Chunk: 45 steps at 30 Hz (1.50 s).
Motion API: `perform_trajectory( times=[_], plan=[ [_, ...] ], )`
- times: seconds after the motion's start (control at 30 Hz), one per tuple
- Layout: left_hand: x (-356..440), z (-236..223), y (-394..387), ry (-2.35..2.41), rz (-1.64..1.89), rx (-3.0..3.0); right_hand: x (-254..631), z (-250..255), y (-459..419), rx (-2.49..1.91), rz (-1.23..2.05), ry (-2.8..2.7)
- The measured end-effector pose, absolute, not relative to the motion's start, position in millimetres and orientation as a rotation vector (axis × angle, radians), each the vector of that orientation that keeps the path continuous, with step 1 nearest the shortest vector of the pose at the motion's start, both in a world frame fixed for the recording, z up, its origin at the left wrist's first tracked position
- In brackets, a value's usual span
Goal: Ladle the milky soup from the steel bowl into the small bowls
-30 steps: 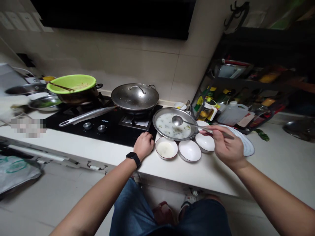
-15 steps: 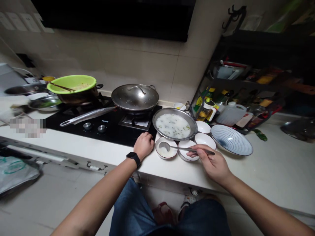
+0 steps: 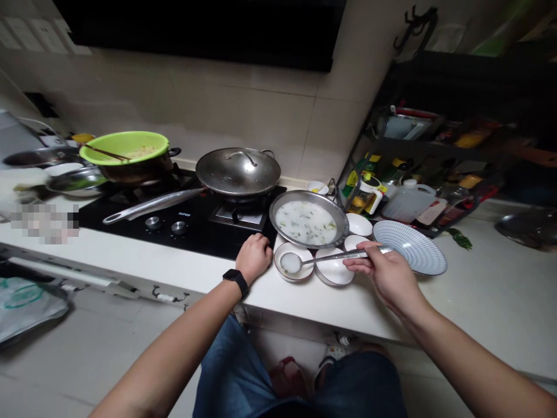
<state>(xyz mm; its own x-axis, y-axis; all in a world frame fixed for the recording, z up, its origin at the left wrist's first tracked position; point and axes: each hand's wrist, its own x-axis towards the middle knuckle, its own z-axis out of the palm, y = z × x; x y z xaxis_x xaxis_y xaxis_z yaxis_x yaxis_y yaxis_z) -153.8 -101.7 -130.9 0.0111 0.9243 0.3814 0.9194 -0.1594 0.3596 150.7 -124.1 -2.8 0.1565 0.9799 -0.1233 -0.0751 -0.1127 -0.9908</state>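
Ladle [image 3: 331, 256] sits pinched between thumb and fingers of the right hand [image 3: 387, 278], its handle running nearly level over a white bowl [image 3: 334, 271]. Its scoop lies within the rim of a small bowl [image 3: 303, 271] holding pale liquid, close to the front edge of the table [image 3: 487, 290]. The left hand [image 3: 253, 257] holds nothing and rests on the table with fingers loosely curled, just beside the front edge of the stove [image 3: 209, 239] and near the small bowl. A black watch [image 3: 235, 280] circles that wrist.

Steel dish [image 3: 308, 219] of milky soup with green flecks stands just behind the small bowl, at the stove's right corner. Two more white bowls crowd beside it, leaving little room between them. A blue-striped plate [image 3: 411, 247] tilts just beyond the right hand's fingertips [image 3: 369, 247]. Further left on the stove stands a lidded wok [image 3: 238, 171], its long handle reaching toward the knobs.
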Motion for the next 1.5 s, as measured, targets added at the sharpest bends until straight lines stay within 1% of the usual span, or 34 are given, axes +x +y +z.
perform_trajectory(
  times=[0.2,0.37,0.53,0.7,0.8,0.9,1.0,1.13,1.23,1.37,1.5],
  plan=[
    [-154,-131,-102,2.027,0.87,2.219,155,25,-108,-1.271,1.125,-0.888],
    [-154,-131,-102,2.022,0.871,2.218,168,34,-75,-1.223,1.011,-0.89],
    [-154,-132,-101,2.019,0.878,2.214,168,23,-38,-1.219,0.893,-0.973],
    [-154,-130,-101,2.017,0.866,2.21,158,-5,-16,-1.159,0.735,-1.278],
    [-154,-129,-102,2.017,0.865,2.204,153,-16,-17,-1.078,0.544,-1.577],
    [-154,-129,-102,2.022,0.865,2.203,153,-16,-27,-0.963,0.217,-1.903],
    [-154,-130,-102,2.021,0.867,2.206,155,-11,-38,-0.759,-0.069,-2.184],
    [-154,-129,-102,2.018,0.869,2.207,159,-5,-49,-0.589,-0.244,-2.406],
    [-153,-128,-102,2.02,0.858,2.203,162,-1,-63,-0.602,-0.212,-2.282],
    [-153,-129,-102,2.028,0.845,2.209,166,11,-100,-0.812,0.089,-1.951],
    [-154,-130,-102,2.03,0.847,2.214,168,16,-140,-0.923,0.368,-1.826]
  ],
)
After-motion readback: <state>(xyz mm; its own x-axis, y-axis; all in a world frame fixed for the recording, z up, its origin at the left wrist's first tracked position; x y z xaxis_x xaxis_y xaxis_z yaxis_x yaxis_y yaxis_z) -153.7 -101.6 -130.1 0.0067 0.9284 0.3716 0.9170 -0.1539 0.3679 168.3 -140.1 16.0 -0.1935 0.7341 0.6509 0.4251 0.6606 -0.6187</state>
